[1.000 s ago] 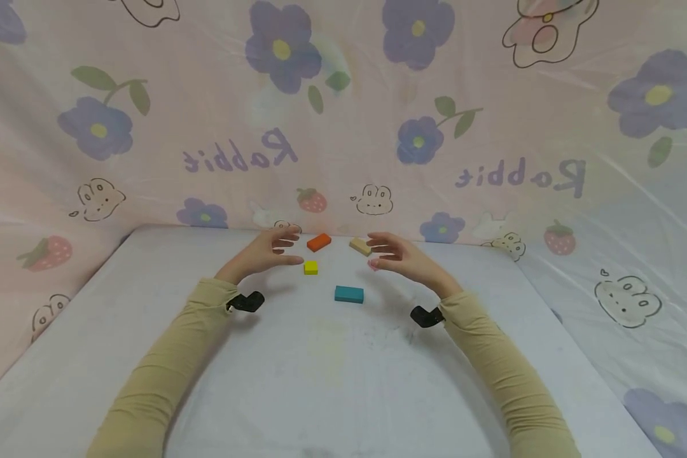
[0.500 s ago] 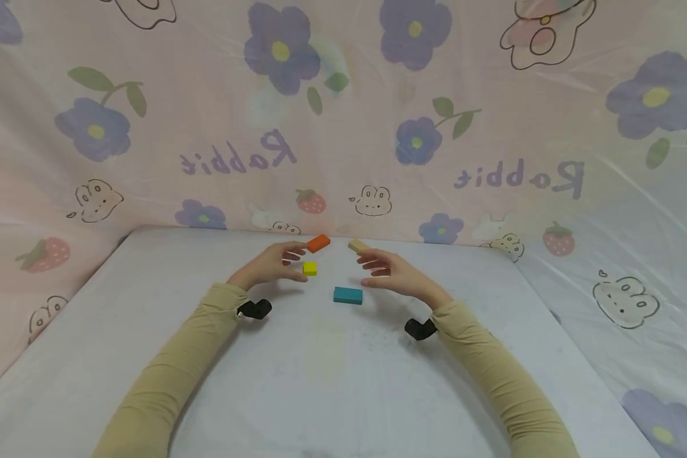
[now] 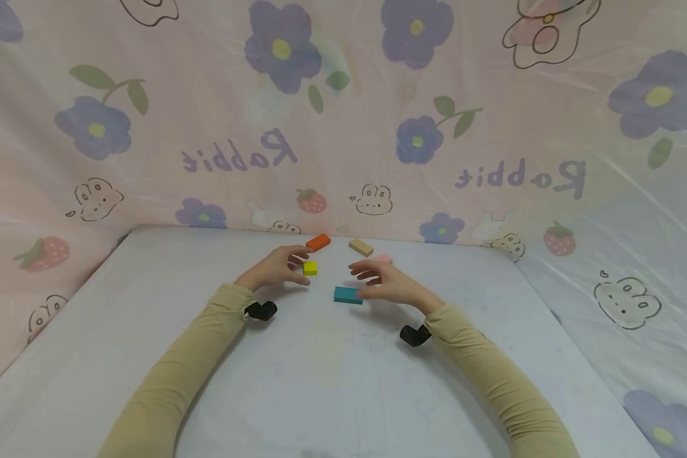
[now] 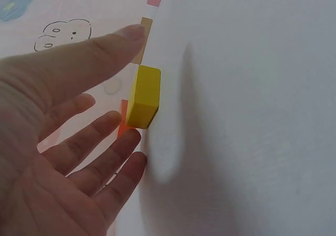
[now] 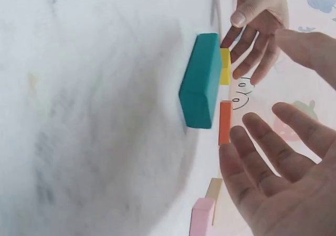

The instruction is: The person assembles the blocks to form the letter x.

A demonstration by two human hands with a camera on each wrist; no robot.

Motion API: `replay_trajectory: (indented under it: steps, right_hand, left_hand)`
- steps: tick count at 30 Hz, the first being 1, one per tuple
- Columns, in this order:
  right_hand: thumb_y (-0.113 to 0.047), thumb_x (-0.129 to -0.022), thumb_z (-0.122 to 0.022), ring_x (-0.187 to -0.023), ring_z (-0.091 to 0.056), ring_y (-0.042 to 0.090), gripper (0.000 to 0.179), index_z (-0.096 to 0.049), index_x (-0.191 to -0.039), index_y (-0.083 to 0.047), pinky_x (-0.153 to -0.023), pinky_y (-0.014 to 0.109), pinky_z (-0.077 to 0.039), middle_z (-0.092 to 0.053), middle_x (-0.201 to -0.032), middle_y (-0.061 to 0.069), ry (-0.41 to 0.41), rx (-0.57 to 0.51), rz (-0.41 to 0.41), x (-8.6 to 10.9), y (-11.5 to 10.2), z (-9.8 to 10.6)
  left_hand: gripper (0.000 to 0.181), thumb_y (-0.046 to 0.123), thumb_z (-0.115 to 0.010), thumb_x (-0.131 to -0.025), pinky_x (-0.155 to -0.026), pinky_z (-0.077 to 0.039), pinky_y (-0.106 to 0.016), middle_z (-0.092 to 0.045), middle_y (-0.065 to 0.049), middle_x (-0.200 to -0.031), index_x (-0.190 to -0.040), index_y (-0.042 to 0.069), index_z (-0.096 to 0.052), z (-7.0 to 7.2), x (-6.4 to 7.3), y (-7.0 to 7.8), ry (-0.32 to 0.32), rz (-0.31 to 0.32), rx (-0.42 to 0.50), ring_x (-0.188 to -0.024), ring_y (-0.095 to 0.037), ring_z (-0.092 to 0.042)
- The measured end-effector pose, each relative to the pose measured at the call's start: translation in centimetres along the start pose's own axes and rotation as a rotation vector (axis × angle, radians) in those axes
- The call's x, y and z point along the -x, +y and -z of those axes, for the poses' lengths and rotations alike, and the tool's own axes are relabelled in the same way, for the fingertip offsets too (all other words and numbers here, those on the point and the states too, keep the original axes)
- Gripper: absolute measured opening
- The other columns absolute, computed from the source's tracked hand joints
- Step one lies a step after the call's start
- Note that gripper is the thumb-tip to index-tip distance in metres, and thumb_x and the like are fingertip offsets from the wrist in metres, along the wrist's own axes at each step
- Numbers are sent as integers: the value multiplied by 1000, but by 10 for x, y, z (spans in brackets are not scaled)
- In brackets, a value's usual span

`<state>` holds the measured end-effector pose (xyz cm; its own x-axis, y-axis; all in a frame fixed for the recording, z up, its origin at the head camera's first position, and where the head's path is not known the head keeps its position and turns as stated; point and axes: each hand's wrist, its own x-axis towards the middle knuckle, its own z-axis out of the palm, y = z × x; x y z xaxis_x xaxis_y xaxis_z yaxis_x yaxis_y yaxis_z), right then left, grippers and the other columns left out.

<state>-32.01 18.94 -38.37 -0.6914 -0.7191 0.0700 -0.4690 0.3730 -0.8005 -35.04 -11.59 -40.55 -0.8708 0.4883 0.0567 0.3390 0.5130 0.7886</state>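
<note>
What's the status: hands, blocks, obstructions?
Left hand empty, near yellow block. Right hand empty, near teal block. No obstruction visible at either block.

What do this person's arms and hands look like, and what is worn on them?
The left hand and right hand are bare, with no gloves or rings visible. Long, wrinkled khaki sleeves reach to the wrists, plain and without visible print. A small, angled black device sits at each wrist.

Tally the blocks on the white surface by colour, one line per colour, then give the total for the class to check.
Yellow block: 1
Teal block: 1
Orange block: 1
Tan block: 1
Pink block: 1
Total: 5
</note>
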Motion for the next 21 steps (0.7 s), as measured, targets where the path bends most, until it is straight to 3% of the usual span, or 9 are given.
replay_trajectory:
  steps: [7, 14, 21]
  right_hand:
    - [-12, -86, -72, -124, -46, 38, 63, -42, -138, 4, -101, 47, -40, -48, -136, 23, -6, 30, -9, -2, 4, -4]
    - [-11, -84, -74, -123, -47, 35, 64, -43, -138, 4, -101, 46, -40, -49, -135, 23, -21, 25, -35, -3, 4, -8]
    - [-10, -84, -74, -122, -49, 32, 62, -44, -138, 2, -100, 42, -42, -49, -135, 19, -37, 42, -70, -4, 5, -10]
  left_hand:
    - [74, 11, -82, -76, -100, -42, -41, -52, -17, -133, -140, 4, -45, -1, -4, -1, 7, 9, -25, -118, -31, -50]
    - [71, 9, -81, -76, -99, -43, -39, -55, -11, -128, -139, 8, -48, -3, -9, -6, 19, 49, -36, -114, -27, -51]
    - [64, 6, -79, -77, -100, -41, -40, -57, -10, -124, -136, 6, -51, -5, -11, -5, 23, 52, -53, -112, -27, -51]
